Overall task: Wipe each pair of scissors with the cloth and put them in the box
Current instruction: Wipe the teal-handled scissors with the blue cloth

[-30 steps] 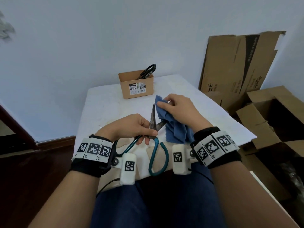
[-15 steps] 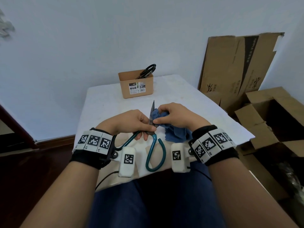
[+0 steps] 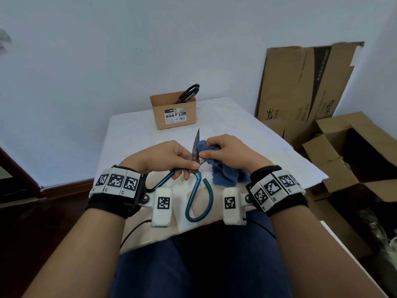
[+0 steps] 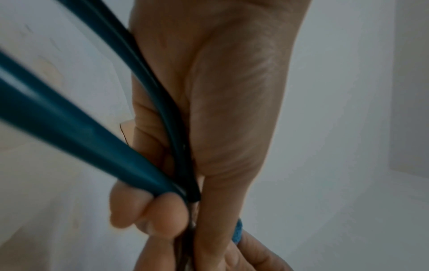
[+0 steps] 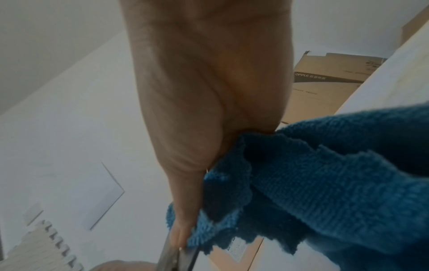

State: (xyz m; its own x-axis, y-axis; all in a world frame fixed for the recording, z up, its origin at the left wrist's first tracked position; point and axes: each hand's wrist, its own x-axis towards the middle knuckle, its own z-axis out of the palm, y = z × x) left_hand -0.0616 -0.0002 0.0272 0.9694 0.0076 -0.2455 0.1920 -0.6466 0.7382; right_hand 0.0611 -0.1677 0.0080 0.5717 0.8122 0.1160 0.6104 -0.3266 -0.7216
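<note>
My left hand (image 3: 171, 157) pinches the teal-handled scissors (image 3: 198, 190) at the pivot, blades pointing up and away, handle loops hanging over the table's near edge. In the left wrist view the teal handles (image 4: 76, 128) run past my palm and my fingers (image 4: 148, 214) curl round them. My right hand (image 3: 227, 151) grips the blue cloth (image 3: 225, 175) against the right side of the blades. The right wrist view shows the cloth (image 5: 325, 183) bunched under my thumb, with the steel blades (image 5: 171, 256) below. The tan box (image 3: 174, 114) stands at the table's far side with black scissors (image 3: 187, 94) in it.
The white table (image 3: 133, 134) is small, with a wall close behind. Flattened cardboard (image 3: 300, 87) leans against the wall on the right, and open cardboard boxes (image 3: 354, 151) stand on the floor by the table's right edge. My legs are under the near edge.
My right hand slid the cloth down the blades from near the tip to the pivot and bunched it up. The left hand kept its hold on the scissors.
</note>
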